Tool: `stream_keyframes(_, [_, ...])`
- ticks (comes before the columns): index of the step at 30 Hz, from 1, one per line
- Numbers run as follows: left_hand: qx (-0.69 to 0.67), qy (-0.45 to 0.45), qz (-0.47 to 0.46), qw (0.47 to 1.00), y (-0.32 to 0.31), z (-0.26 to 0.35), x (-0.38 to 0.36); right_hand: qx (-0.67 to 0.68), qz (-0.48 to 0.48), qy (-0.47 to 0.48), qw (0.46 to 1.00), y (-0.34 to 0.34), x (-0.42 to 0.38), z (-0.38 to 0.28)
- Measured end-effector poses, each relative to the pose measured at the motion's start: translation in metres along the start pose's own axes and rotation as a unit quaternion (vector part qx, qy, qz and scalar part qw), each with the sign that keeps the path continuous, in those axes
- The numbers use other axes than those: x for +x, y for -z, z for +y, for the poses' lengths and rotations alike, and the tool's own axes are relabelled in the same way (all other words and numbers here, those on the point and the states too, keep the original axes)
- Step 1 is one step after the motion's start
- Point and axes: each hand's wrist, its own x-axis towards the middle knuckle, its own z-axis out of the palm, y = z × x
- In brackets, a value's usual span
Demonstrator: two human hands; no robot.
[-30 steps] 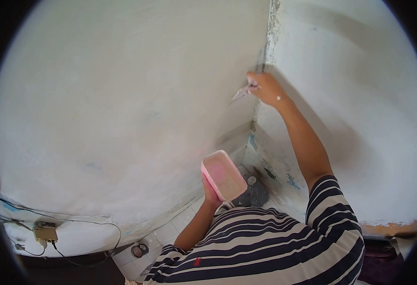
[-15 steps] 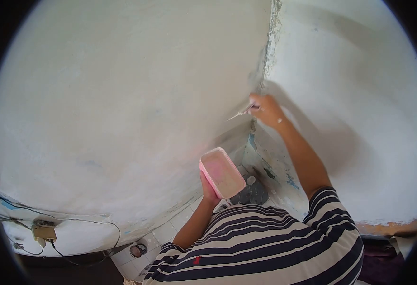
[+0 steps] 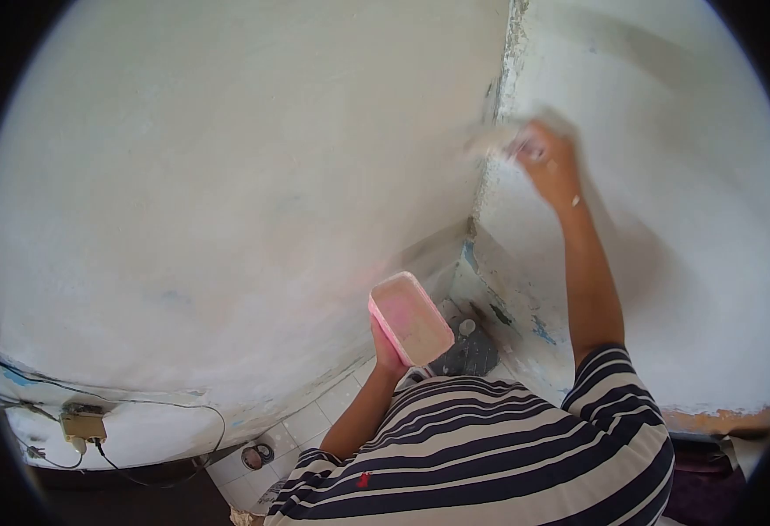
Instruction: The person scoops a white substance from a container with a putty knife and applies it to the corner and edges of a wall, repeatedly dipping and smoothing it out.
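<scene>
Left grip (image 3: 387, 353) on tub (image 3: 412, 319), grey object (image 3: 470, 351) behind

2 pale, patchy walls (image 3: 227, 193) meet at a rough corner (image 3: 485, 167) above white floor tiles (image 3: 308, 424).

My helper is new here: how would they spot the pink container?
Find the corner where the two walls meet and follow it down towards the striped shirt. Just above the shirt, the left hand holds the container, open-topped and rectangular. Its pink sides set it apart from the dark, speckled object beyond it.
</scene>
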Motion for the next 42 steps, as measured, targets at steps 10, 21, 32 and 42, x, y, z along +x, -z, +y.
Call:
stream_keyframes(10, [0.005,-0.008,0.002,1.000,0.001,0.002,-0.007,0.018,0.003,0.082,0.996,-0.097,-0.036,0.012])
stream_keyframes(21, [0.011,-0.004,-0.012,1.000,0.000,0.005,-0.012,0.023,0.075,0.004,0.997,-0.016,-0.017,-0.026])
stream_keyframes(32, [0.016,0.021,0.043,0.999,-0.001,0.002,-0.017,-0.051,0.034,0.103,0.993,-0.085,-0.018,0.045])
stream_keyframes(42, [0.006,0.027,-0.037,0.999,0.001,-0.001,-0.008,0.047,0.156,0.028,0.986,0.007,0.011,-0.014])
